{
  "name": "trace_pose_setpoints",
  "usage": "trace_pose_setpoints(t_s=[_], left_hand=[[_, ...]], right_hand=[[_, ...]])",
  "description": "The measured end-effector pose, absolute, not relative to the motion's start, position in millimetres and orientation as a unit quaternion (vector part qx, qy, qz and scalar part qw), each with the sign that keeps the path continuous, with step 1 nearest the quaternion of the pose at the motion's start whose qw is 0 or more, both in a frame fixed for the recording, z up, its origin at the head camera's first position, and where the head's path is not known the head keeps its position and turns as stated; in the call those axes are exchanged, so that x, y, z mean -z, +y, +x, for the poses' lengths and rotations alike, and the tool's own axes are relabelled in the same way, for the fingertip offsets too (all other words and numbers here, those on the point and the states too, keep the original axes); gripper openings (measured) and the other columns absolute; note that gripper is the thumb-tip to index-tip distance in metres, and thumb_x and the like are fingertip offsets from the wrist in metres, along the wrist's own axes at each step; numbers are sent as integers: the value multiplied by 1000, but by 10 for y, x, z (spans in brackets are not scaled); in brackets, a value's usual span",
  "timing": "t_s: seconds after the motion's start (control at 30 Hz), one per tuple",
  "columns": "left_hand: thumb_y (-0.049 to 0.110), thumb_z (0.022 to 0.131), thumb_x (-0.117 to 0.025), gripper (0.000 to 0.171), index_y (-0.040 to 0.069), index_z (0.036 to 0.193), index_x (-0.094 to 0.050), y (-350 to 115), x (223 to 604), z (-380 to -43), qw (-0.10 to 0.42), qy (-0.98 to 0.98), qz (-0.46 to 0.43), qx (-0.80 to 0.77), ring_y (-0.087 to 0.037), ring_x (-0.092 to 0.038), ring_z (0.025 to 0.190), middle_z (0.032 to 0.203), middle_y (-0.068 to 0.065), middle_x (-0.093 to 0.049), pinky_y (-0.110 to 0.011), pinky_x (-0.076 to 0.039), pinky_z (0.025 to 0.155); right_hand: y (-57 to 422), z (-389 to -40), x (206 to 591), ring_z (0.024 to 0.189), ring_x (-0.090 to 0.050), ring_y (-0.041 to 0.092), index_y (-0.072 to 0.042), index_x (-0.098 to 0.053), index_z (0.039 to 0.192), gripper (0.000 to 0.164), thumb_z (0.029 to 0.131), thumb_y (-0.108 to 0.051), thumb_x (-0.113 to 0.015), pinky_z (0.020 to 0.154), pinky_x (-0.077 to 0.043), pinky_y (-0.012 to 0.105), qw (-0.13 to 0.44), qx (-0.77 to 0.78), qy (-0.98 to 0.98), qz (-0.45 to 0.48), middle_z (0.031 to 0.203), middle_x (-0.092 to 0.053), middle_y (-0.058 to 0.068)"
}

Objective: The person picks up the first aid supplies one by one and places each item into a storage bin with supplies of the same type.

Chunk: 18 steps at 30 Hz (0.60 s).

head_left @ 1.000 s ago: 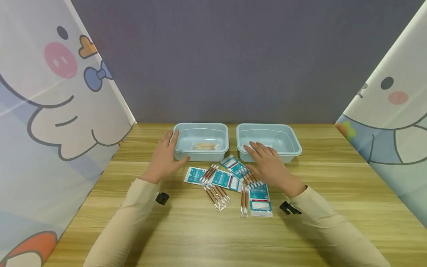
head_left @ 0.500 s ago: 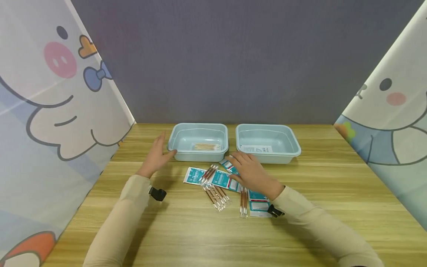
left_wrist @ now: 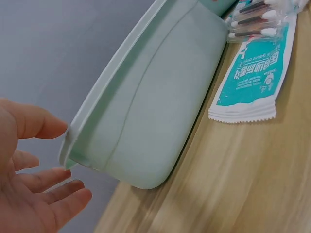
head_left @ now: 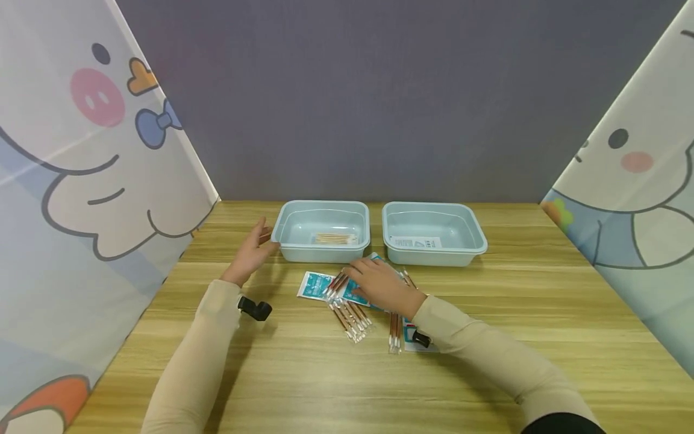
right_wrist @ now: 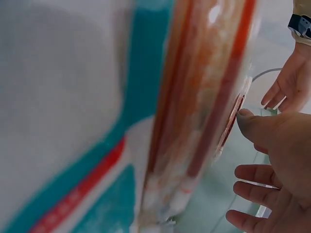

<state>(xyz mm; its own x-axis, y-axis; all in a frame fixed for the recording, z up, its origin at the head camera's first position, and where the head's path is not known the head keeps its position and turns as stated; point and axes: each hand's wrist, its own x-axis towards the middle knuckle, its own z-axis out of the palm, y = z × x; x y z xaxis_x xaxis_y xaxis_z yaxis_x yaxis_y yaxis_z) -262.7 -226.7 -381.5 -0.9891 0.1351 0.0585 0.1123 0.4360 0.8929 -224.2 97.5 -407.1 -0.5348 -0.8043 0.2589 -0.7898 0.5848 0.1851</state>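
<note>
Spreading the fingers of my left hand (head_left: 249, 253) wide and gripping nothing, I hold its thumb at the near-left corner of the left pale-blue plastic tub (head_left: 311, 254), inside which lie wooden cotton swabs (head_left: 336, 239). In front of that tub, teal-and-white gauze packets (head_left: 314, 286) and clear-wrapped packs of brown-shafted swabs (head_left: 352, 322) overlap. In front of its near-right corner, my right hand (head_left: 382, 283) arches over the pile, fingers loosely apart; whether they touch a wrapper, I cannot tell. Right of the tub stands a second pale-blue tub (head_left: 434, 258) with a printed packet (head_left: 416, 242) inside. Because the slick wrappers overlap, a pinch could drag a neighbouring pack along; a nudge from my left thumb could skew the left tub.
</note>
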Motion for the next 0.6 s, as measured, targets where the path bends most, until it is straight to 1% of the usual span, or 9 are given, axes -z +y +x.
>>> trace_pose_setpoints(t_s=[0.1, 0.23, 0.4, 0.5, 0.6], left_hand=[[8, 100, -53, 81, 3, 159, 3, -2266, 3870, -2667, 15, 836, 68, -545, -47, -26, 142, 156, -32, -21, -61, -35, 112], [7, 100, -53, 82, 5, 159, 4, -2260, 3911, -2703, 13, 816, 55, -575, -46, -27, 142, 157, -31, -20, -58, -36, 113], [2, 99, -52, 82, 4, 159, 5, -2230, 3936, -2720, 4, 787, 46, -615, -46, -28, 141, 156, -32, -21, -56, -36, 114], [1, 98, -51, 82, 3, 159, 5, -2215, 3950, -2722, 5, 776, 41, -630, -46, -31, 139, 156, -31, -21, -56, -36, 113], [1, 98, -51, 83, 4, 159, 5, -2205, 3971, -2720, 6, 765, 33, -643, -45, -37, 134, 157, -30, -21, -56, -38, 112]], right_hand=[[924, -2266, 4087, 113, -58, 21, -12, -58, 130, 46, 93, -34, -72, 90, -56, 34, 159, 32, -873, 461, 123, -59, 4], [843, -2301, 4094, 111, -59, 19, -15, -59, 129, 42, 93, -33, -72, 89, -56, 34, 151, 33, -873, 463, 121, -60, 3], [756, -2336, 4095, 109, -59, 18, -18, -61, 128, 37, 95, -35, -69, 85, -57, 34, 122, 47, -885, 447, 119, -59, 1], [720, -2343, 4092, 108, -58, 19, -19, -60, 127, 33, 98, -35, -65, 83, -57, 35, 103, 63, -889, 442, 119, -58, 2], [698, -2341, 4078, 104, -58, 19, -20, -61, 124, 28, 100, -33, -62, 79, -56, 36, 90, 71, -891, 440, 116, -58, 2]])
